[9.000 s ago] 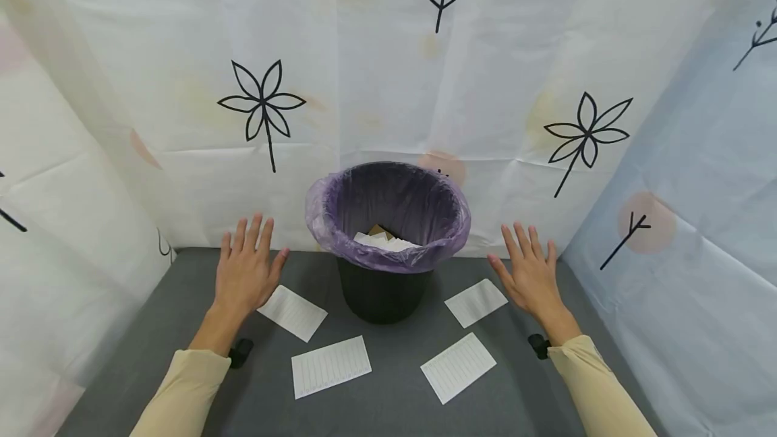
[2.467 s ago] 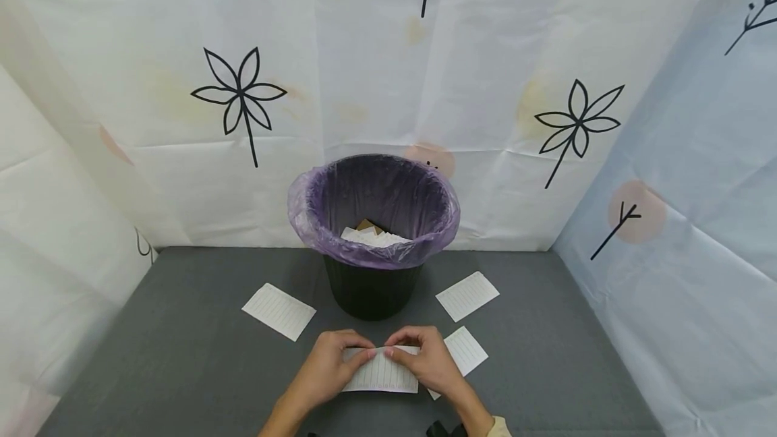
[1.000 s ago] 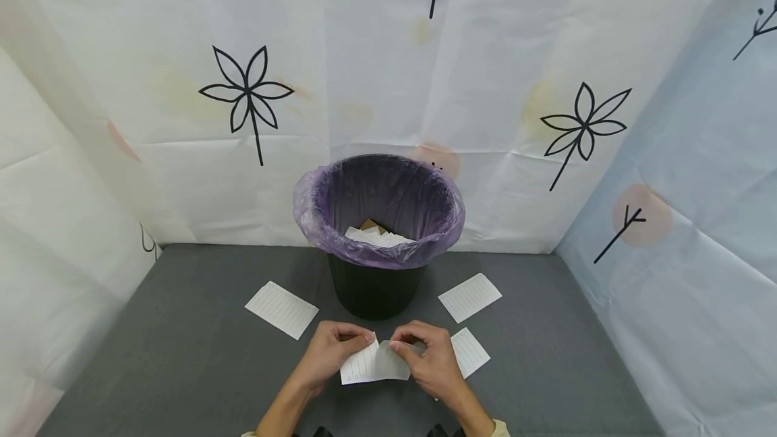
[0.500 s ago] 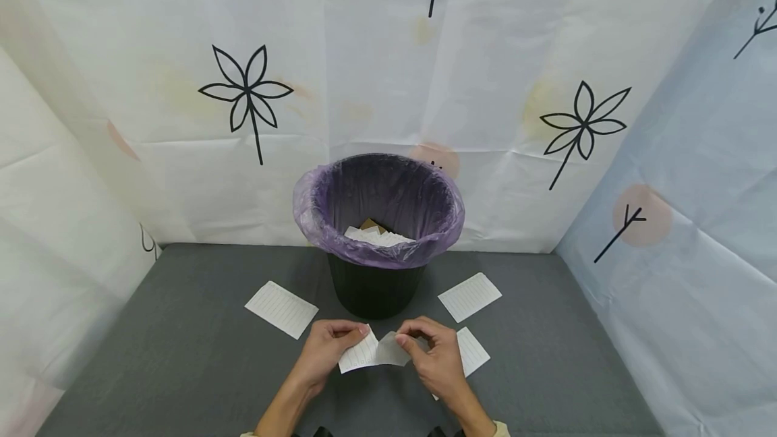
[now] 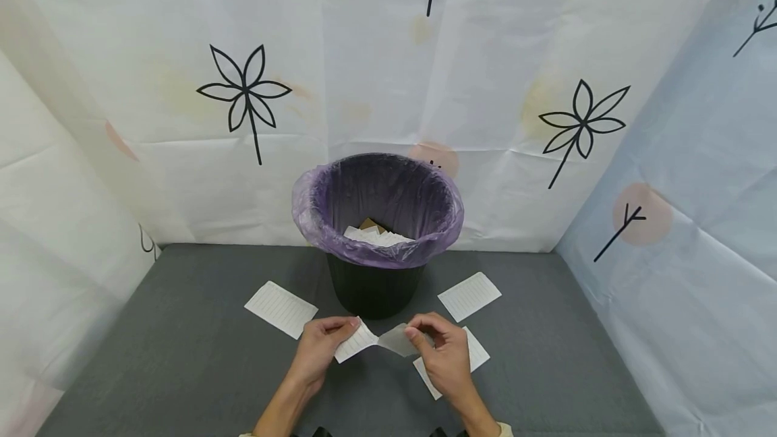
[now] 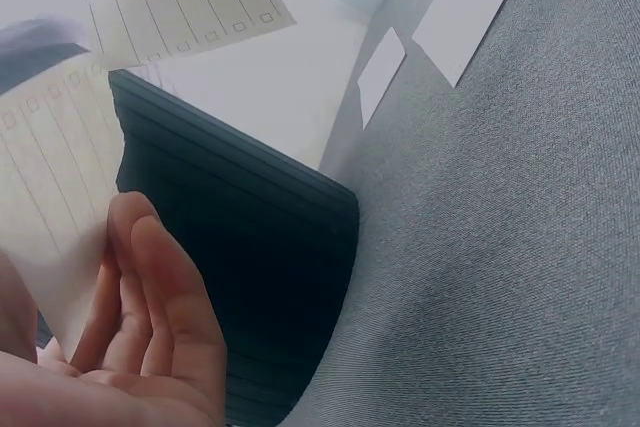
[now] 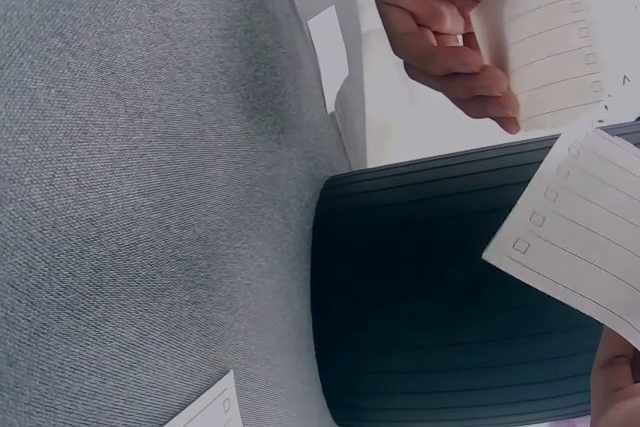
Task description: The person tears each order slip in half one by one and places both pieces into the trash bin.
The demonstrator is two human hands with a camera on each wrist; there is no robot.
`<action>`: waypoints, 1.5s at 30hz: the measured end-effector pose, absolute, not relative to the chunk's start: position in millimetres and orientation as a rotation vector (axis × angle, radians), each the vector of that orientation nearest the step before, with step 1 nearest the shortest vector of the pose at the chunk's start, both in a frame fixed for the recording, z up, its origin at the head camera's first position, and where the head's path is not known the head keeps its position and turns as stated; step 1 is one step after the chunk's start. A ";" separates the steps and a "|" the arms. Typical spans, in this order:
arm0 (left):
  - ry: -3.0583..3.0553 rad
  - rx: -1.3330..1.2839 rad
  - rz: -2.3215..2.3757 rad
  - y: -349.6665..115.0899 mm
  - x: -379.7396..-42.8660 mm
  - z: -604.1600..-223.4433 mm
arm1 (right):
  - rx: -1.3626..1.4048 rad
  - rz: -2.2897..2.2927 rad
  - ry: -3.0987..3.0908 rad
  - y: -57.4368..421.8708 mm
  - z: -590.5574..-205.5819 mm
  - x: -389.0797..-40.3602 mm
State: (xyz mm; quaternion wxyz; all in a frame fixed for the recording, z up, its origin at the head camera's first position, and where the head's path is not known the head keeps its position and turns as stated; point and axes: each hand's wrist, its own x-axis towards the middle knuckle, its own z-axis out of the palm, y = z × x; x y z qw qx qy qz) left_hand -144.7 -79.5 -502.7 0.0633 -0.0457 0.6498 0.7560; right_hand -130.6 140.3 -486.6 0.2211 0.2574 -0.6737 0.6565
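Note:
A lined paper sheet is torn down its middle into two halves that still meet at a narrow point near the lower edge. My left hand (image 5: 317, 351) pinches the left half (image 5: 356, 342) between thumb and fingers. The right half (image 5: 397, 340), tilted and shaded, is pinched by my right hand (image 5: 446, 356). In the left wrist view, rows of small printed boxes line the edges of both paper halves (image 6: 50, 162). Just behind the hands stands a black bin (image 5: 376, 288) with a purple liner (image 5: 309, 211) folded over its rim.
White paper pieces (image 5: 376, 237) and a brown piece (image 5: 368, 224) lie inside the bin. Lined sheets rest on the grey table (image 5: 182, 342): one at left (image 5: 282, 309), one at right (image 5: 470, 296), and one (image 5: 475, 351) partly behind my right hand. Patterned fabric (image 5: 376, 86) encloses the back and sides.
Earlier the hands lay apart and open beside the bin; then both gripped the whole front sheet. The tear has since lengthened and the two hands have moved farther apart, rising slightly.

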 end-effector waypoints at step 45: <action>2.049 0.065 2.693 -159.2 -152.1 -389.2 | 0.521 1.792 -1.829 209.8 -404.5 -157.2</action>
